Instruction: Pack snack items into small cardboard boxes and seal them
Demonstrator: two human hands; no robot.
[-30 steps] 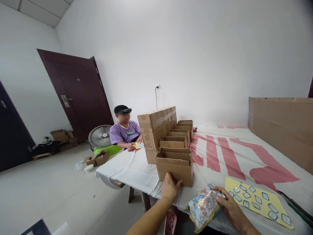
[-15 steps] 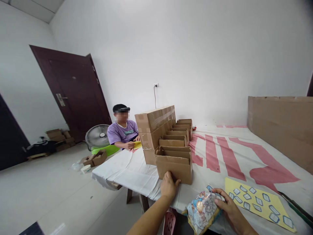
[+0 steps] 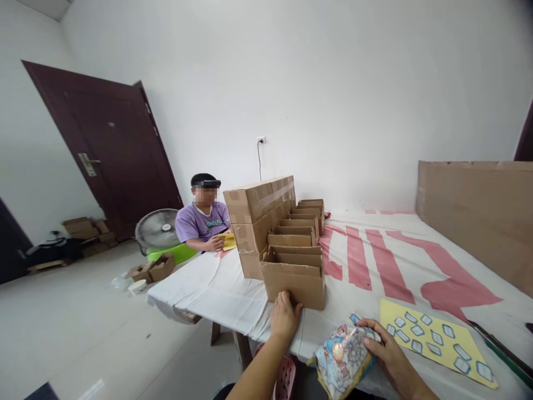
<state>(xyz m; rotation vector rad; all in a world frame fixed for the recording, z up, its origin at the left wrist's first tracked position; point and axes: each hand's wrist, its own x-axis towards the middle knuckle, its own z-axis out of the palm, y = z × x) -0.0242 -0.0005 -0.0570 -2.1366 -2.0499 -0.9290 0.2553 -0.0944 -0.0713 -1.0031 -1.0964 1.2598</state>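
Note:
My left hand rests against the lower front of a brown cardboard box, its thumb spread away from the other fingers. The box stands upright on the table with its top open. In my right hand is a puffy bag printed with a cartoon figure and a Ferris wheel, pinched at its upper right side over the table's front edge. To the right of that hand lies a yellow sheet bearing several blue-edged pale shapes.
Several open boxes line up behind the nearest one, beside taped stacked cartons. Across the table a person in a purple shirt holds something yellow. A cardboard panel stands at right, near a dark long tool.
The whole view has shifted slightly, so things appear a little farther left and up. Both hands keep their places, left at the box and right on the bag.

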